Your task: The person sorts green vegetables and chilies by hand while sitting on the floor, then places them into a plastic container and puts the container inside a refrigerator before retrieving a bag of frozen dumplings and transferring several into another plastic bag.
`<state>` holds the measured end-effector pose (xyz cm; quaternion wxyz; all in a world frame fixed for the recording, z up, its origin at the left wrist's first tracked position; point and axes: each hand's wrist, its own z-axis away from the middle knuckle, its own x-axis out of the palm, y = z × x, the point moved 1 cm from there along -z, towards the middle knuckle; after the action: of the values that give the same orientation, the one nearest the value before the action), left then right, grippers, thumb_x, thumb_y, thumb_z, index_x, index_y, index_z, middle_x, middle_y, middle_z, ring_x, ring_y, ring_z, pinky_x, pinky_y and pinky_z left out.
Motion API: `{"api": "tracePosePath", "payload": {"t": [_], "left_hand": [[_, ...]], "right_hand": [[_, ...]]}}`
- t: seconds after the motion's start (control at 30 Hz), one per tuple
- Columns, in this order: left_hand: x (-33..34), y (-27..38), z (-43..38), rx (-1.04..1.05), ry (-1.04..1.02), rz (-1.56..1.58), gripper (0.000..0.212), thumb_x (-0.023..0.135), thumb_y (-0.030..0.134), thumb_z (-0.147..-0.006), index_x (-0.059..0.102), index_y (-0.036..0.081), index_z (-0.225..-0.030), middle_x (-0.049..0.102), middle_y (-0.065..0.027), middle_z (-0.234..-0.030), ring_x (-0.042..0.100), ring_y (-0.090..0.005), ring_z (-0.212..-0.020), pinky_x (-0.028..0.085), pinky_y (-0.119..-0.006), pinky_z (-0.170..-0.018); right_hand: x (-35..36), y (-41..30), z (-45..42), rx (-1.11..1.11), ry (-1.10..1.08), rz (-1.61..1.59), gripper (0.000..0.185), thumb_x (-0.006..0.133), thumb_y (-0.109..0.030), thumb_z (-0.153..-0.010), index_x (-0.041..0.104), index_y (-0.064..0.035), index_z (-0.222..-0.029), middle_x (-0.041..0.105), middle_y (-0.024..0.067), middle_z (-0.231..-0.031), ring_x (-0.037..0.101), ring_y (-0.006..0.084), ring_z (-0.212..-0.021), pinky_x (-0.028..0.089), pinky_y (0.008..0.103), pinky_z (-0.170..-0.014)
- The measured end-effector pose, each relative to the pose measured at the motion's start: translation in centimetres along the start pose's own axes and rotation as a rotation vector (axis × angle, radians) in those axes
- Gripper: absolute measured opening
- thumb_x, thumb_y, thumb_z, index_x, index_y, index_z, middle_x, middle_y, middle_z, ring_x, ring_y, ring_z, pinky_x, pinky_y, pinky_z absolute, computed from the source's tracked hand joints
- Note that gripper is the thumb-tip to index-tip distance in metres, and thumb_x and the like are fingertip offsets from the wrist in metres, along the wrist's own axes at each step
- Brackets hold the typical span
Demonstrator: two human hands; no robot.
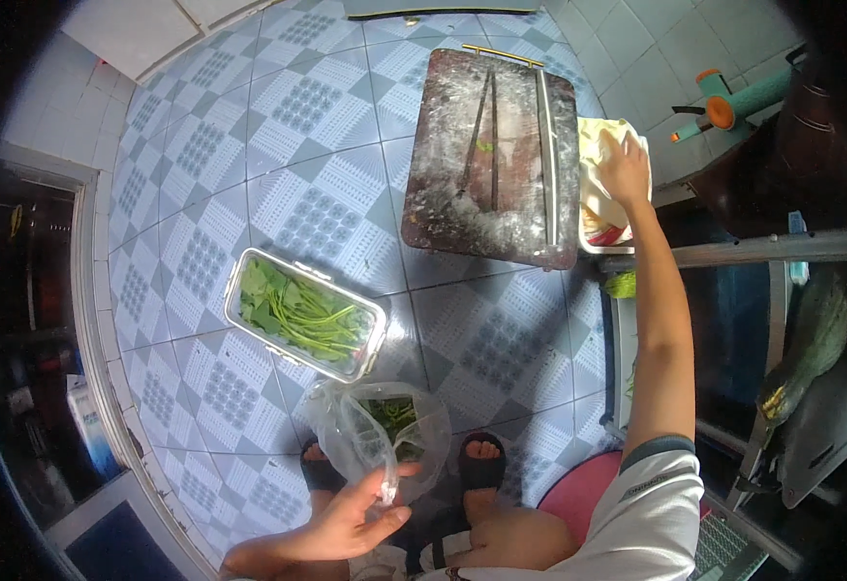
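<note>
My left hand (374,507), low in the picture, holds the gathered rim of a clear plastic bag (423,428) with dark leafy greens (393,417) inside. Beyond the bag, a clear plastic container with a white rim (380,319) stands on the floor, filled with long-stemmed green leaves (307,309). Reaching far forward, my right hand (625,173) rests on pale yellow plastic (597,138) in a white bin (608,249); whether the fingers grip it cannot be told. Left of that bin is a dark folding table (459,138) dusted with white powder, with thin dark sticks lying on it.
A metal rack (757,250) stands along the right side, with a green gourd (815,348) by it. Near my right thigh is a red round stool or basin (583,486). A door frame (93,290) runs down the left. Patterned tiles (321,218) cover the floor.
</note>
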<state>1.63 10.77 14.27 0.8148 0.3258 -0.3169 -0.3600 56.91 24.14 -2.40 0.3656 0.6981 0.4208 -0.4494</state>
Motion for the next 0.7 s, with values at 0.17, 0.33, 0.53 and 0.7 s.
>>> {"api": "tracePosePath", "payload": {"t": [0.17, 0.33, 0.53, 0.7], "left_hand": [[-0.6, -0.4, 0.1, -0.008, 0.016, -0.006, 0.048, 0.052, 0.006, -0.087, 0.032, 0.0, -0.13, 0.043, 0.0019, -0.078, 0.04, -0.0063, -0.07, 0.035, -0.021, -0.066], [-0.7, -0.1, -0.2, 0.045, 0.021, 0.009, 0.047, 0.052, 0.006, -0.087, 0.033, 0.0, -0.129, 0.043, 0.0015, -0.077, 0.041, -0.0068, -0.071, 0.035, -0.021, -0.067], [-1.8, 0.2, 1.7, 0.012, 0.045, -0.127, 0.035, 0.053, 0.009, -0.087, 0.044, 0.004, -0.121, 0.044, 0.0012, -0.071, 0.043, -0.0065, -0.064, 0.036, -0.022, -0.059], [-2.4, 0.8, 4.3, 0.013, -0.3, -0.353, 0.027, 0.053, 0.015, -0.086, 0.052, 0.006, -0.111, 0.054, -0.0088, -0.075, 0.057, -0.0198, -0.065, 0.044, -0.032, -0.06]], "right_hand": [[4.6, -2.3, 2.1, -0.045, -0.274, -0.01, 0.053, 0.053, -0.023, -0.081, 0.037, -0.0268, -0.131, 0.031, 0.0195, -0.135, 0.032, 0.0344, -0.122, 0.031, 0.045, -0.097], [4.4, -4.3, 2.5, -0.014, -0.379, 0.392, 0.05, 0.044, -0.022, -0.084, 0.033, -0.0259, -0.133, 0.026, 0.0162, -0.139, 0.028, 0.0312, -0.126, 0.031, 0.0479, -0.096], [-1.3, -2.1, 4.0, 0.121, 0.057, -0.209, 0.052, 0.053, -0.011, -0.077, 0.041, -0.011, -0.128, 0.041, 0.0206, -0.124, 0.041, 0.0362, -0.111, 0.034, 0.0436, -0.092], [-8.4, -12.3, 13.0, 0.336, 0.481, -0.662, 0.019, 0.05, -0.009, -0.081, 0.049, 0.0029, -0.096, 0.046, 0.0135, -0.09, 0.043, 0.025, -0.079, 0.036, 0.0355, -0.071]]}}
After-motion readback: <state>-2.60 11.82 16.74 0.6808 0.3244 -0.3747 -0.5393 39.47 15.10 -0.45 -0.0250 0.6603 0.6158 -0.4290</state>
